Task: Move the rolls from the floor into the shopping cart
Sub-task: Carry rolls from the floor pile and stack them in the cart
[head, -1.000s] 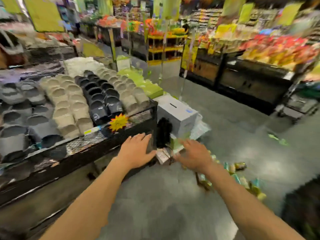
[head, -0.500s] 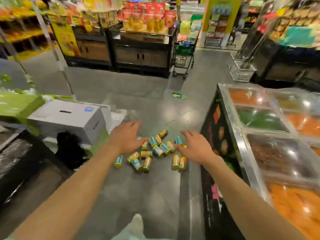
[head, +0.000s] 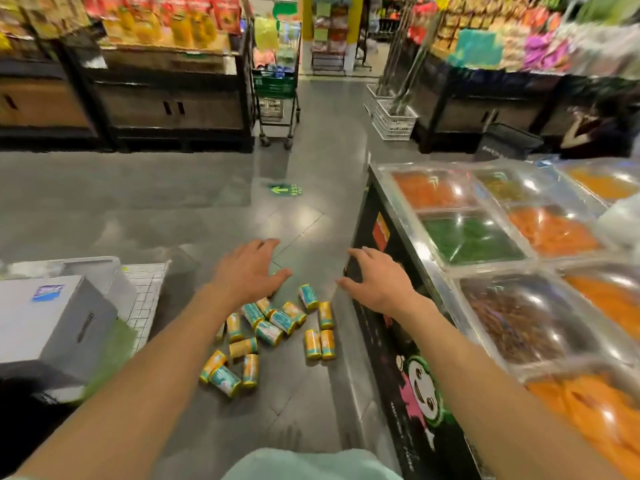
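Observation:
Several small rolls (head: 273,332) in teal and yellow wrappers lie scattered on the grey floor between my arms. My left hand (head: 251,270) hovers above the far side of the pile, fingers spread, holding nothing. My right hand (head: 375,278) is stretched out to the right of the pile, beside the black counter front, also spread and empty. A green shopping cart (head: 277,95) with goods in it stands far up the aisle, well beyond both hands.
A bulk-food counter (head: 391,341) with clear lids runs along the right. A grey box (head: 52,323) sits at the left by a wire rack. Dark display cabinets (head: 166,109) line the back, with a white crate (head: 394,121). A person (head: 595,129) crouches far right.
The view swung right from the slipper display to the aisle, bringing the rolls and the counter into sight. Both hands stay spread and empty, now farther forward over the pile.

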A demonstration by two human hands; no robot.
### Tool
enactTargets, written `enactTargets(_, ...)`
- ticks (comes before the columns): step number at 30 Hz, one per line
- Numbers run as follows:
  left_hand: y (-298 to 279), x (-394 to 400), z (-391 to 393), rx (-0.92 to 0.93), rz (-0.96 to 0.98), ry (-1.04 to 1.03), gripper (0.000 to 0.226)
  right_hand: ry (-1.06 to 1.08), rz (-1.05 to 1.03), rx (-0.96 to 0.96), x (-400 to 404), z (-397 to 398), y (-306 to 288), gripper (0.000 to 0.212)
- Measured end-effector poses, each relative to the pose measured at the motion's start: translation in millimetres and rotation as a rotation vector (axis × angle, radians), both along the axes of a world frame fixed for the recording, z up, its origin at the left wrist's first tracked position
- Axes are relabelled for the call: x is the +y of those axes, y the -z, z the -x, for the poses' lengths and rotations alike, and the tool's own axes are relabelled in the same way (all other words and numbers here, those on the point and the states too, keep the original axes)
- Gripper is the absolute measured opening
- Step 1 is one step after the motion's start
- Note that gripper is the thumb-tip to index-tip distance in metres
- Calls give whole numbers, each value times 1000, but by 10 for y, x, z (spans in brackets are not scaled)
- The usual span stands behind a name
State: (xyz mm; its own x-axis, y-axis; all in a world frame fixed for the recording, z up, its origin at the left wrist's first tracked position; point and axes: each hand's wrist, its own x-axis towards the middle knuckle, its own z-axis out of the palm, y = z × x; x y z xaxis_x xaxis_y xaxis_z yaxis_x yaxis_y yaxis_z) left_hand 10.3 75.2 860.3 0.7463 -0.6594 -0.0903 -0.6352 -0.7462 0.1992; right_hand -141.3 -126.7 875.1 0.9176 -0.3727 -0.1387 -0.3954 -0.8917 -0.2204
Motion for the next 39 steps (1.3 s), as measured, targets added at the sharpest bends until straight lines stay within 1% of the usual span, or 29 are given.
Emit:
enactTargets(5,56,-369,-568,16,-12,-6,72,33,-34,4,-399,-617,70,78)
enactTargets(9,164,-703,-973,19,-41,-28,71,8,-44,24,-772,-1187,237,78)
enactTargets(14,541,-1111,-1451,65,-53,-103,70,-48,-58,63,-1258,-1815,605,77)
enactTargets(18,1099,-1370,-1803,106,-32,-143,67,-37,-70,97,-1588,-2193,1115,76)
enactTargets(20,1553,-1465,-1956,132,-34,-149,65,-8,-105,133,-1663,-2372,1530,74)
enactTargets(23,2467,-1593,-2086,195,-80,-137,66,7,-153,208,-1700,-2542,2372,73)
enactTargets(27,3894,-1680,-2137,231,-103,-116,62,8,-172,328,-1790,-2607,3742,75)
enactTargets(30,5035,-1708,-2128,254,-107,-144,61,33,-189,409,-1853,-2591,4841,76)
enactTargets(35,6832,-1742,-2071,336,-124,-146,62,103,-217,440,-1962,-2493,6618,67)
enactTargets(39,7949,-1831,-2042,340,-131,-127,60,209,-308,431,-2045,-2412,7764,63)
